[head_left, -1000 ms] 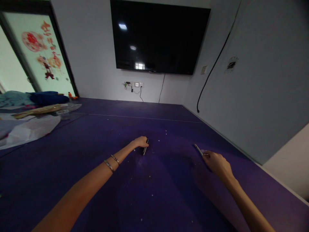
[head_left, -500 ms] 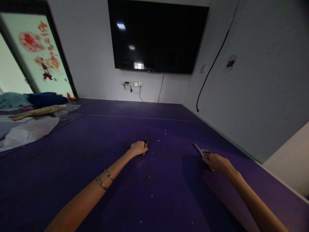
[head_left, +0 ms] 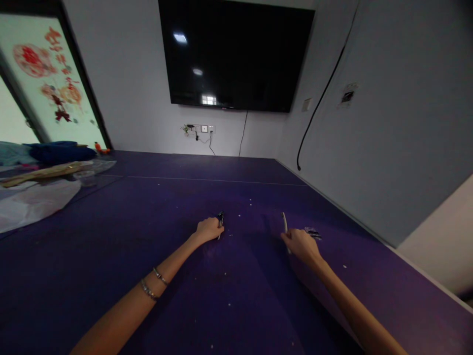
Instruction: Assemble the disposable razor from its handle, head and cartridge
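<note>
My left hand (head_left: 208, 230) is closed around a small slim tool (head_left: 220, 217) with a dark upper end; a thin pale tip shows below the fingers. Its exact kind is too small to tell. To the right, my right hand (head_left: 301, 242) is closed on a long, slim, pale stick-like thing (head_left: 284, 222), held just over or on the purple tabletop (head_left: 166, 305). Its upper end points away from me and the fingers cover its middle. Just right of that hand lies a small clear packet (head_left: 313, 233) with dark strips. White specks dot the surface between the hands.
A large television (head_left: 236, 54) hangs on the far wall above sockets (head_left: 204, 128). A black cable (head_left: 318, 108) dangles down the right wall. On the left lie a white plastic sheet (head_left: 40, 199), a clear cup (head_left: 85, 178) and blue cloth (head_left: 61, 152).
My right hand has moved left with the pale stick-like thing, turning it more upright in view. The clear packet now shows beside it. My left hand stays nearly still; the view shifted slightly.
</note>
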The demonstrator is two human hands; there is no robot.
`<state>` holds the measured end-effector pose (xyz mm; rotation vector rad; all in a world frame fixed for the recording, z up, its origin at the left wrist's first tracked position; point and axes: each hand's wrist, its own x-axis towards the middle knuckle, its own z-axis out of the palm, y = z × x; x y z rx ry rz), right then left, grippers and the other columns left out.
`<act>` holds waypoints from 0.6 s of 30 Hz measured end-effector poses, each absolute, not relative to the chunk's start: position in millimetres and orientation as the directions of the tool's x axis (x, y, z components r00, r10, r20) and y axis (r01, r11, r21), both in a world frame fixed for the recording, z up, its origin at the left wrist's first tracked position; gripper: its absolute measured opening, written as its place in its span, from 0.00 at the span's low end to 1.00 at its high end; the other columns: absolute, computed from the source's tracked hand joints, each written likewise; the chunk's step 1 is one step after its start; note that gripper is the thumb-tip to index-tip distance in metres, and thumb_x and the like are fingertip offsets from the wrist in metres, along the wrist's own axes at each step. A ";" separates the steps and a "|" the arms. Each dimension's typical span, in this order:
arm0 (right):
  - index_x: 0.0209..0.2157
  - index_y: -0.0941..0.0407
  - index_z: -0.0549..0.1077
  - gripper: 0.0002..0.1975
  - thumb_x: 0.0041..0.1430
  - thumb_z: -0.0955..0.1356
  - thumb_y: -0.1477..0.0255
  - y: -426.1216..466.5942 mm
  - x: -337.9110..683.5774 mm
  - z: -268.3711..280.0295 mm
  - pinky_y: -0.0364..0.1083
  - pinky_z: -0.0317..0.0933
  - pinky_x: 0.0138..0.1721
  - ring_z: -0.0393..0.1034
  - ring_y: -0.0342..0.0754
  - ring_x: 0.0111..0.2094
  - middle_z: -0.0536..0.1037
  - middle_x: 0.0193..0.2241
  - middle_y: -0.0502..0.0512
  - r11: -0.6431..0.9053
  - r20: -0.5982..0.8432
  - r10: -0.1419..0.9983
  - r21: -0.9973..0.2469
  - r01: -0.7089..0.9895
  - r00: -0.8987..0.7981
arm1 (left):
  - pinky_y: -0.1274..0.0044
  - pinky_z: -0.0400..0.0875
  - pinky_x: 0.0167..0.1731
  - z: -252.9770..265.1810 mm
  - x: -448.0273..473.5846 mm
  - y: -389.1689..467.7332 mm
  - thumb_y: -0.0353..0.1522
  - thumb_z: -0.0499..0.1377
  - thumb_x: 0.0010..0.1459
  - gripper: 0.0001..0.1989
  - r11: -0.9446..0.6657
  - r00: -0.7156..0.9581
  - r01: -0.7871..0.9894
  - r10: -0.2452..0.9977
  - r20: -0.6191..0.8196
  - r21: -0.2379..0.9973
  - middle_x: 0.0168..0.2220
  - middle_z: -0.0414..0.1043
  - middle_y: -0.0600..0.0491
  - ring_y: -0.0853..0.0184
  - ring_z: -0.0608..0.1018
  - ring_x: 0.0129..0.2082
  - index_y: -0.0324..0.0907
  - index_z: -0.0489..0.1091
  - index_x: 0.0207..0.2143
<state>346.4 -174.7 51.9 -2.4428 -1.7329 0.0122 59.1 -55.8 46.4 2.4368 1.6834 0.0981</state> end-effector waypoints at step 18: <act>0.35 0.62 0.76 0.18 0.58 0.59 0.66 -123.9 211.0 42.2 0.48 0.63 0.37 0.73 0.55 0.37 0.78 0.34 0.67 -0.037 0.143 0.988 -0.111 0.993 0.053 | 0.73 0.68 0.37 43.0 65.0 -60.8 0.42 0.51 0.56 0.16 -0.336 0.338 0.927 0.941 0.012 0.165 0.36 0.75 0.45 0.59 0.76 0.39 0.42 0.73 0.34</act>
